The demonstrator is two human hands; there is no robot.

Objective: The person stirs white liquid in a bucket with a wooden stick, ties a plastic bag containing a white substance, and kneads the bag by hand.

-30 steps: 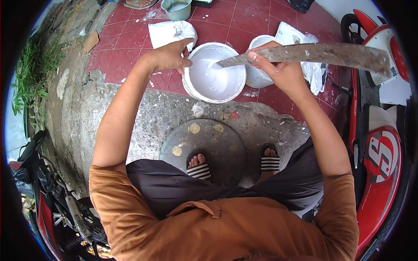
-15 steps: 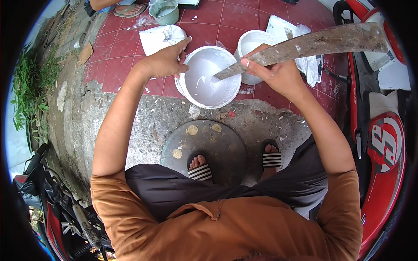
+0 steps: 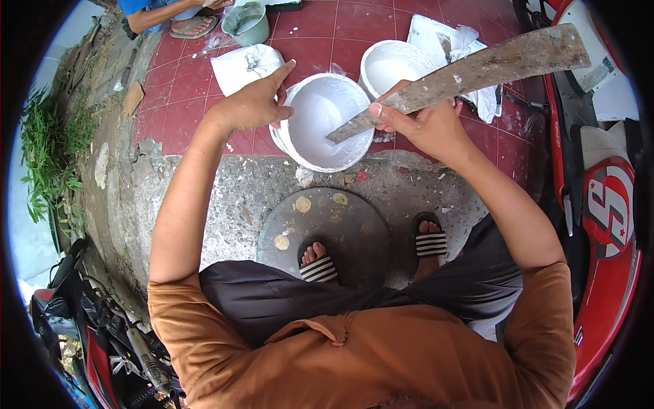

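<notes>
A white bucket (image 3: 281, 140) of thick white liquid stands upright before me. My left hand (image 3: 252, 103) is at its left rim, index finger pointing away and the thumb and other fingers closed against the edge. My right hand (image 3: 430, 128) grips a long flat wooden stick (image 3: 487, 70), stained and spotted with white. The stick slants down to the left, its narrow lower end dipped in the liquid and its broad end raised at the right. Just behind the bucket and to its right is a second white bucket (image 3: 371, 67) with white contents, partly hidden by the stick.
A white bag (image 3: 231, 71) lies behind my left hand, near a grey-green pail (image 3: 253, 33). Another person's arm (image 3: 160, 15) shows at the far left. White plastic (image 3: 485, 102) lies at the right. Motorcycles (image 3: 610, 225) flank me on red tile (image 3: 180, 112) and concrete.
The stick's lower end has shifted slightly left and nearer me in the liquid, with my right hand moving along. More of the other person's arm shows. My left hand stays at the rim.
</notes>
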